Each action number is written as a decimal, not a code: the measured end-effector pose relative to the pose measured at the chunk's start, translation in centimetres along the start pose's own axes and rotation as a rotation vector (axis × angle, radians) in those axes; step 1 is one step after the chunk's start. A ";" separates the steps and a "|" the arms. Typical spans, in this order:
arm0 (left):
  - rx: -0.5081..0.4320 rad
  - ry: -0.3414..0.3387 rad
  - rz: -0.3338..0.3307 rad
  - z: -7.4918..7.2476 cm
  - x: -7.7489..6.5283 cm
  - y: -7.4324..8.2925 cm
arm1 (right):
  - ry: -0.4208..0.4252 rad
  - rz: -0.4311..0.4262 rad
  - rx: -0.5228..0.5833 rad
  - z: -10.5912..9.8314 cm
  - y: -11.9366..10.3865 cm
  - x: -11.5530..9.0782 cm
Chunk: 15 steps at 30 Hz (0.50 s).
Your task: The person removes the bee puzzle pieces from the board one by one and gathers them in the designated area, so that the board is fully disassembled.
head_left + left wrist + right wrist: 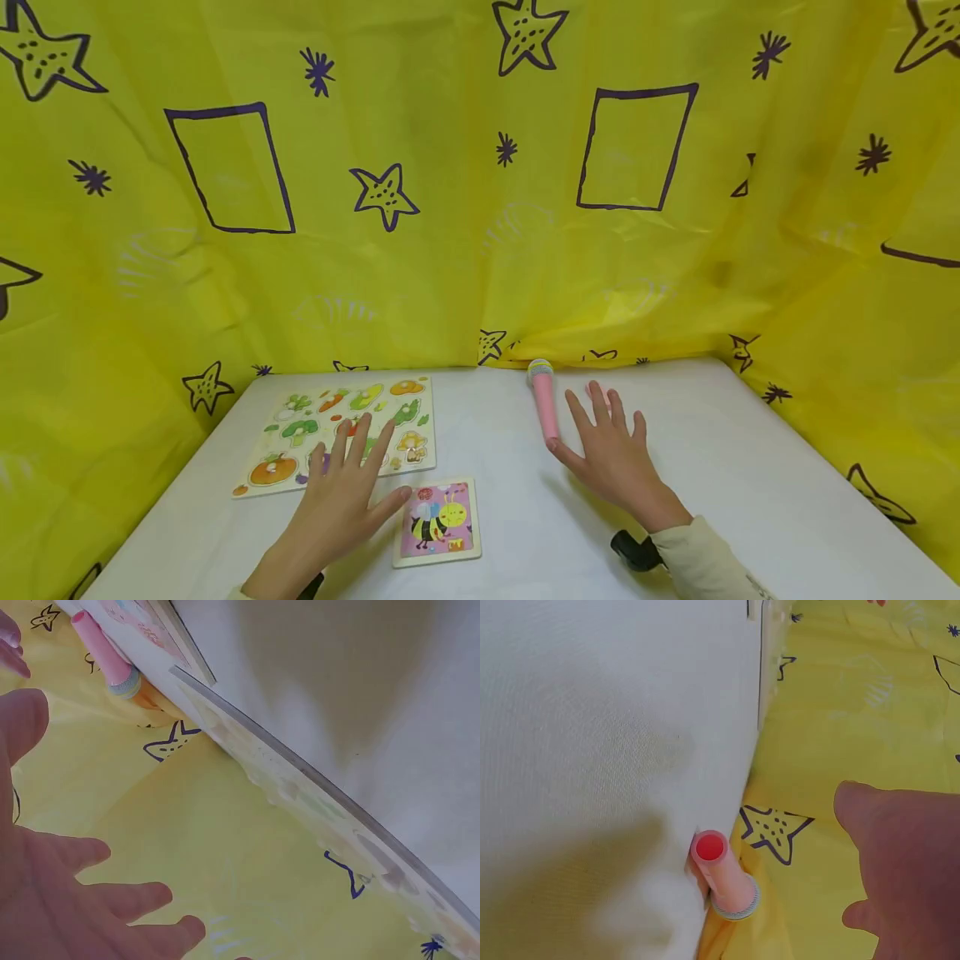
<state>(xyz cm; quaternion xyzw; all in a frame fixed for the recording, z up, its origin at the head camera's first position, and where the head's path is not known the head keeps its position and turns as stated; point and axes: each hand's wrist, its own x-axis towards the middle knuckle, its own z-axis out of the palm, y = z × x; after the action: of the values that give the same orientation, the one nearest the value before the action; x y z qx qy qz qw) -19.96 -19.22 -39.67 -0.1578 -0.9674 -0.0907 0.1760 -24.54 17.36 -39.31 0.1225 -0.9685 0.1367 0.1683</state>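
My left hand (339, 498) hovers with fingers spread in front of a wooden vegetable peg puzzle (273, 433), hiding part of its lower edge. Close by its thumb lies a small square bee puzzle (442, 521). To the right, my right hand (618, 462) is held with its fingers fanned out and nothing in it. A pink toy microphone (546, 404) lies just left of that hand, its grey head pointing to the back. In the head view the right thumb overlaps the microphone's handle end, but the right wrist view shows the thumb (855, 806) apart from the microphone (731, 885).
A white tabletop (517, 500) carries these things. Yellow curtain (450, 275) with dark star drawings hangs behind and at both sides, bunched at the table's back edge. A small pink thing is mostly hidden behind the right fingers. A dark band (636, 552) sits at the right wrist.
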 end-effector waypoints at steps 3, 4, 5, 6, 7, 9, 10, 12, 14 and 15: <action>-0.006 -0.034 -0.006 0.0 -0.6 0.0 | -0.009 -0.004 -0.005 0.0 -0.1 -0.1; -0.018 -0.065 -0.018 -0.1 -0.7 0.2 | -0.011 -0.007 -0.007 0.0 -0.2 -0.1; -0.028 -0.101 -0.028 -0.1 -0.9 0.3 | -0.010 -0.008 -0.009 0.0 -0.2 -0.1; -0.043 -0.138 -0.039 -0.1 -1.0 0.3 | -0.010 -0.009 -0.014 0.0 -0.2 -0.1; -0.064 -0.176 -0.050 0.0 -1.1 0.4 | -0.006 -0.010 -0.017 0.0 -0.2 -0.1; -0.105 -0.256 -0.076 0.0 -1.4 0.5 | -0.002 -0.011 -0.022 0.0 -0.2 -0.1; -0.122 -0.289 -0.084 0.1 -1.5 0.6 | 0.000 -0.011 -0.022 0.0 -0.2 -0.1; -0.145 -0.327 -0.075 0.2 -1.8 0.6 | -0.005 -0.009 -0.024 -0.1 -0.1 -0.2; -0.147 -0.352 -0.060 0.3 -1.9 0.7 | -0.009 -0.007 -0.024 -0.2 -0.1 -0.2; -0.143 -0.361 -0.052 0.3 -2.0 0.7 | -0.010 -0.006 -0.024 -0.2 -0.1 -0.2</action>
<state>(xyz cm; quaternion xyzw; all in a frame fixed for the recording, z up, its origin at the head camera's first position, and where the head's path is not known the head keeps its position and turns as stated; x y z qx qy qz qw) -18.07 -19.04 -40.59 -0.1587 -0.9781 -0.1341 -0.0145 -24.33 17.39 -39.18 0.1243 -0.9705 0.1240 0.1652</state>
